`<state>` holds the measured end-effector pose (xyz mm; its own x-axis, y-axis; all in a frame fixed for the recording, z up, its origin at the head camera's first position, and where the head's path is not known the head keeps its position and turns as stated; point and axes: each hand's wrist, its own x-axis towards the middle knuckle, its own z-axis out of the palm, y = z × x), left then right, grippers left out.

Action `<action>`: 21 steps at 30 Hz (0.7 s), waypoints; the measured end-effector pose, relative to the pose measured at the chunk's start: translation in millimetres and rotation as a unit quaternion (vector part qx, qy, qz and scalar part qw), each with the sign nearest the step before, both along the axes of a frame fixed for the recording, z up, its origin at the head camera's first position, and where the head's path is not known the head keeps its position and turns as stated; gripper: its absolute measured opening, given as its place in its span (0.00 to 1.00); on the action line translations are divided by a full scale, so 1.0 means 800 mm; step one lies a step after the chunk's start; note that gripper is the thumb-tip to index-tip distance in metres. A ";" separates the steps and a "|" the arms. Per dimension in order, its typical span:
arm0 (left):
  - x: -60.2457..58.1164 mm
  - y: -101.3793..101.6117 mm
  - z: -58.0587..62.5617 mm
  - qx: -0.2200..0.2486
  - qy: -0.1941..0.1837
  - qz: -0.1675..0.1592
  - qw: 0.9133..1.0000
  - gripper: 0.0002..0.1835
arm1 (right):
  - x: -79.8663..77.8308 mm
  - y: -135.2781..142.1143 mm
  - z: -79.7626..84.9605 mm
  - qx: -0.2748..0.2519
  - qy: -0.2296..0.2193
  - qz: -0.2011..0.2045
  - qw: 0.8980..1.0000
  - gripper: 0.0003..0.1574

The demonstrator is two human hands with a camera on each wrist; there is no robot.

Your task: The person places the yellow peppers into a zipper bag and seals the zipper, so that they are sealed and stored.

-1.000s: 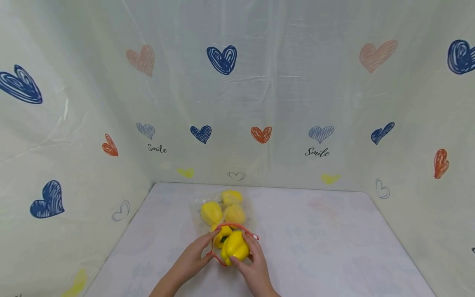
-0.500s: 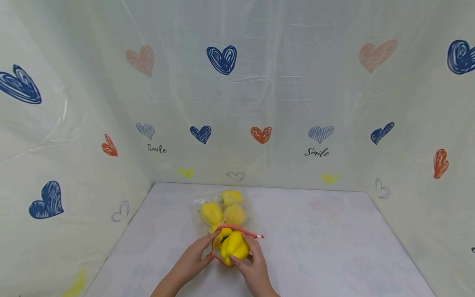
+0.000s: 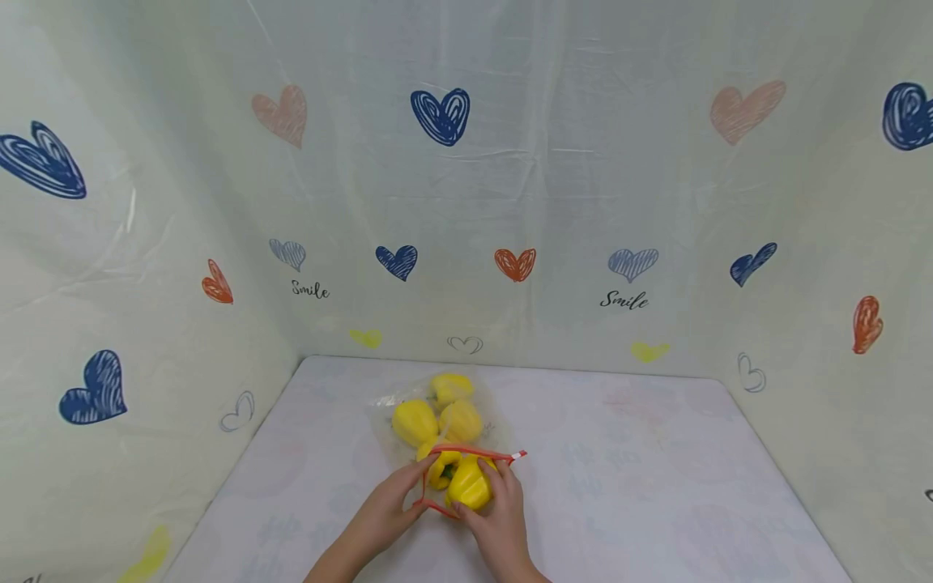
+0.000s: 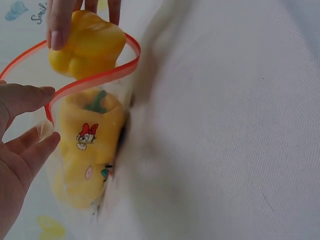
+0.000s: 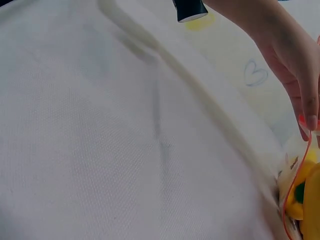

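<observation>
A clear zip bag [image 3: 474, 450] with a red-edged mouth lies on the table, its opening facing me. Several yellow bell peppers [image 3: 414, 423] are inside it. My left hand [image 3: 388, 504] pinches the left side of the red rim between thumb and fingers, keeping the mouth spread. My right hand [image 3: 500, 517] grips another yellow bell pepper [image 3: 470, 484] right at the bag's mouth. In the left wrist view this held pepper [image 4: 87, 45] sits within the red loop, and a green-stemmed pepper [image 4: 95, 107] shows through the printed bag below.
The white table [image 3: 641, 478] spreads out on both sides of the bag. Pale curtains [image 3: 568, 194] printed with hearts and "Smile" enclose the back and sides. A dark cuff-like object [image 5: 190, 10] shows at the top of the right wrist view, by the left forearm.
The right hand and its pepper have shifted slightly right and up toward the bag. The rim's white-tipped right end has moved right and up. The left hand keeps its pinch.
</observation>
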<state>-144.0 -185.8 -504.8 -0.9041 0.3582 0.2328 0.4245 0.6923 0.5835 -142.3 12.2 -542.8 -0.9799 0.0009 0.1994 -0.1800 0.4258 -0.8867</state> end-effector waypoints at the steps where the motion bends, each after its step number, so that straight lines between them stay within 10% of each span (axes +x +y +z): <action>1: 0.000 0.001 0.000 -0.001 -0.001 0.001 1.000 0.36 | -0.001 -0.001 -0.001 0.006 0.005 -0.007 1.000 0.41; 11: 0.001 0.006 0.002 -0.001 -0.006 0.003 1.000 0.36 | -0.010 -0.010 -0.003 0.032 0.031 -0.041 0.998 0.39; 21: 0.002 0.006 0.002 0.000 -0.011 0.007 1.000 0.37 | -0.008 0.001 -0.002 0.015 -0.037 0.003 0.999 0.44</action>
